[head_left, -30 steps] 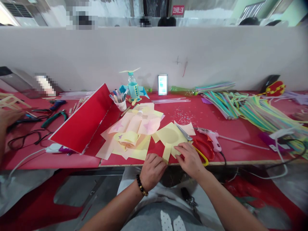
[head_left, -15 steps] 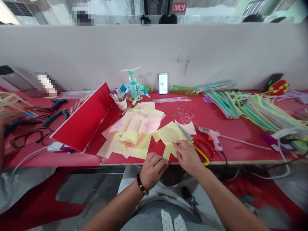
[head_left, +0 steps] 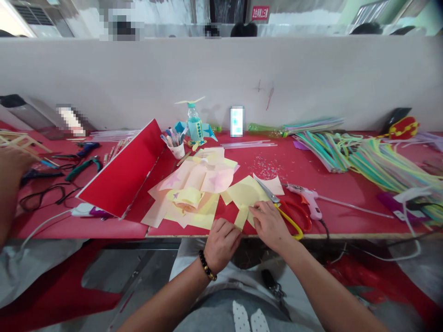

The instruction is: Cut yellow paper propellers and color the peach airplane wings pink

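Note:
A yellow paper cut-out (head_left: pixel 244 195) lies at the front edge of the red table (head_left: pixel 339 203). My left hand (head_left: pixel 221 243), a bead bracelet on its wrist, is curled with its fingertips pinching the paper's lower strip. My right hand (head_left: pixel 270 224) rests on the paper's right side, fingers bent and pressing it down. Red and yellow scissors (head_left: pixel 287 210) lie just right of my right hand. A pile of pink and yellow paper pieces (head_left: pixel 194 191) with stars sits to the left.
A pink glue gun (head_left: pixel 308 199) with its cord lies right of the scissors. Coloured straws (head_left: pixel 377 161) are heaped at the right. A red board (head_left: pixel 122 170) leans at the left, beside a cup of pens (head_left: pixel 175 144) and a bottle craft (head_left: pixel 194 124). Another person's arm (head_left: pixel 8 184) shows at the far left.
My right hand slid slightly left and up over the yellow paper. My left hand stayed on the paper's lower strip. The arm at the far left shifted a little.

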Tool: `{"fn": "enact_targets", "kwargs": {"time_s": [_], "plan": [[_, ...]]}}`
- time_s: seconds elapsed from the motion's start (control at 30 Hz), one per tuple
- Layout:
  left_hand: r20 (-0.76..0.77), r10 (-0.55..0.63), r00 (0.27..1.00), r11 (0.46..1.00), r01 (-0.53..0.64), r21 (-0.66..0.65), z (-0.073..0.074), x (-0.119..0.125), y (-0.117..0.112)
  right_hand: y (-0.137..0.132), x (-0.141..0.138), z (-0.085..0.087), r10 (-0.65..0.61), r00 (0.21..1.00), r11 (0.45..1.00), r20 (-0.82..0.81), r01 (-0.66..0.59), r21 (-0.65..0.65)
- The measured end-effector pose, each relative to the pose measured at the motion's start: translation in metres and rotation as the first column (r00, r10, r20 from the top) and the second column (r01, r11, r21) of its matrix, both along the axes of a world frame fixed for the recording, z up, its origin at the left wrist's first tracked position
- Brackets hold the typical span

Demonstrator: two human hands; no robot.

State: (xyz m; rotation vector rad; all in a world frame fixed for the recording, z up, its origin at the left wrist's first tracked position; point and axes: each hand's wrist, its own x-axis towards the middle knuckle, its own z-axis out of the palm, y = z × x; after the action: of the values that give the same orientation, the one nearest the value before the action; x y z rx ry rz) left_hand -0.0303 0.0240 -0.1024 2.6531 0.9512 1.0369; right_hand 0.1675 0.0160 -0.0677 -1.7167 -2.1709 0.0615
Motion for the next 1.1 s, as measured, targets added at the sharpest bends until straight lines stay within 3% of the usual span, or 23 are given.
{"fn": "enact_targets", "kwargs": {"time_s": [0.53,0.73,0.83,0.93,1.0,1.1], "plan": [[-0.033,0.002,0.999,1.0,-0.001,0.031,0.005,-0.006,-0.007,-0.009,-0.003,0.009,0.007,1.0,0.999,0.011,-0.006,-0.052],[0.163,0.044,0.986,0.994,-0.026,-0.109,0.024,-0.007,-0.007,-0.007,0.003,0.005,0.045,0.986,0.999,-0.162,-0.048,-0.017],[0.312,0.082,0.946,0.98,-0.019,-0.2,0.042,-0.01,-0.007,-0.004,0.004,0.006,0.061,0.915,0.998,-0.399,-0.065,0.003],[0.4,0.177,0.899,0.956,-0.061,-0.287,0.06,-0.015,-0.006,-0.001,0.003,0.015,-0.016,0.791,0.987,-0.612,-0.084,-0.135],[0.43,0.224,0.875,0.941,-0.08,-0.328,0.07,-0.019,-0.005,0.002,0.001,0.027,-0.082,0.712,0.968,-0.697,-0.109,-0.225],[0.448,0.272,0.851,0.925,-0.104,-0.365,0.082,-0.027,0.0,0.013,-0.003,0.047,-0.107,0.642,0.965,-0.759,-0.118,-0.235]]}}
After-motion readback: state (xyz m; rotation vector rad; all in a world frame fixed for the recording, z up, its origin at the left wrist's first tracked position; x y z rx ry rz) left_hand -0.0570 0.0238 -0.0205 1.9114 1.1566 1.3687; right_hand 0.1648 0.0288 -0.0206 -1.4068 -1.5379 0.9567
